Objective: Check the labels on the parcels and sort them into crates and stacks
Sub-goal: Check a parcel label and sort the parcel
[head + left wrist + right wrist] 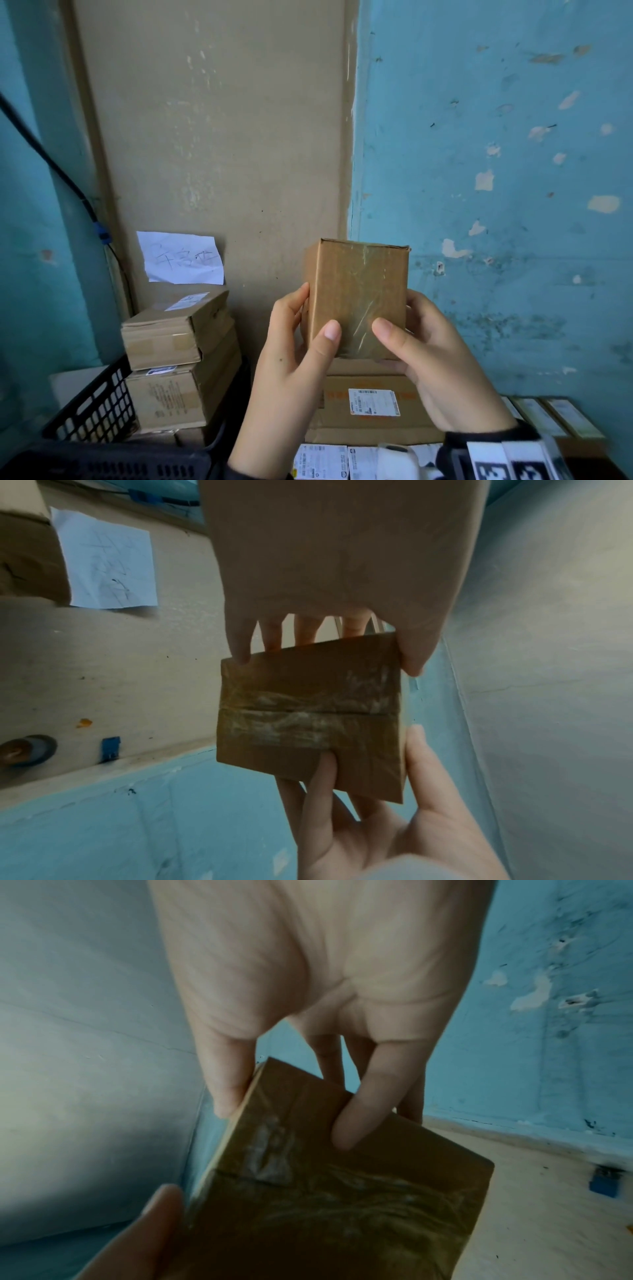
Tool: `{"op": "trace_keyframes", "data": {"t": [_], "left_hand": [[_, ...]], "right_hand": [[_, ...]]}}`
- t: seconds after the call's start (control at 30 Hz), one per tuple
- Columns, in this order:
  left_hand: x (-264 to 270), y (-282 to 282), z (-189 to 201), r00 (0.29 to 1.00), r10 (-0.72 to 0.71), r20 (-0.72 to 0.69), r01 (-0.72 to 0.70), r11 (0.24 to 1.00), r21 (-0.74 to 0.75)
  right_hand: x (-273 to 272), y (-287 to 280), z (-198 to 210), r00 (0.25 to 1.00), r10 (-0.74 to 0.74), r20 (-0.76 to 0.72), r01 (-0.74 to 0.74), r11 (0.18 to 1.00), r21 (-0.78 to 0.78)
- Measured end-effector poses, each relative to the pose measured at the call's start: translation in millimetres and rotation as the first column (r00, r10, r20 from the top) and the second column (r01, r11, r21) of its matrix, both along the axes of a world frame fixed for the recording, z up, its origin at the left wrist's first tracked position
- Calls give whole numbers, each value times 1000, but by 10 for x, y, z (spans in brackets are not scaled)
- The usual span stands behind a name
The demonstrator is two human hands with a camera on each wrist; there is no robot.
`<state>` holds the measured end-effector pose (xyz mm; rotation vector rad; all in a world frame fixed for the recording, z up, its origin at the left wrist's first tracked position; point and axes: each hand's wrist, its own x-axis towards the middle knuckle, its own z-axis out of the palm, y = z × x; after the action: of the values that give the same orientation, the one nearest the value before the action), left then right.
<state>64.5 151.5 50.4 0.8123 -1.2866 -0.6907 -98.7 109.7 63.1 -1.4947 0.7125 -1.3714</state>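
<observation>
Parcel (359, 294): small brown carton, taped over, held upright in the air before the wall (496, 154), above a larger labelled carton (373, 404). No label shows on the face turned to the head camera. Left hand (294, 353) grips the parcel's left side, thumb on the front face, fingers behind. Right hand (431, 356) grips the right side likewise, thumb on the front near the lower edge. In the left wrist view the taped seam of the parcel's end face (308, 712) is visible, with fingers (322, 777) of the other hand curled over its edge. Stack (181, 349) of cartons stands to the left, beside a black crate (99, 407). Handwritten paper (181, 258) leans behind the stack; writing not legible.
</observation>
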Motion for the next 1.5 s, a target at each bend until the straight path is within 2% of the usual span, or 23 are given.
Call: {"op": "trace_keyframes", "data": {"t": [0.17,0.33,0.57,0.73,0.9,1.1,1.27,1.33,1.5], "left_hand": [[36,-25,-78,993,-30,115,33,999,-32],[99,-112,-118,983,113,142,-97,989,-115],[77,-89,-49,998,53,42,-46,985,-167],[42,-94,-37,997,-51,-53,42,986,-164],[61,-95,-14,997,-21,-79,12,993,-121],[85,-102,-42,995,40,-91,-52,990,-133],[109,-123,-98,981,184,56,-173,971,-168],[93,-104,-91,985,159,67,-148,979,-141],[14,-133,-274,998,-54,30,53,998,30]], "right_hand": [[-4,57,75,1000,-11,11,11,1000,15],[-28,90,146,1000,5,10,-5,998,55],[60,91,121,974,-200,-105,197,980,-37],[-7,38,111,958,-217,-186,215,976,-34],[25,105,153,992,-111,-66,111,994,-1],[22,84,123,981,-192,-32,192,981,-10],[5,70,45,972,-235,-1,235,972,16],[3,75,10,968,-251,18,251,968,18],[-62,82,-105,954,-297,34,297,955,12]]}}
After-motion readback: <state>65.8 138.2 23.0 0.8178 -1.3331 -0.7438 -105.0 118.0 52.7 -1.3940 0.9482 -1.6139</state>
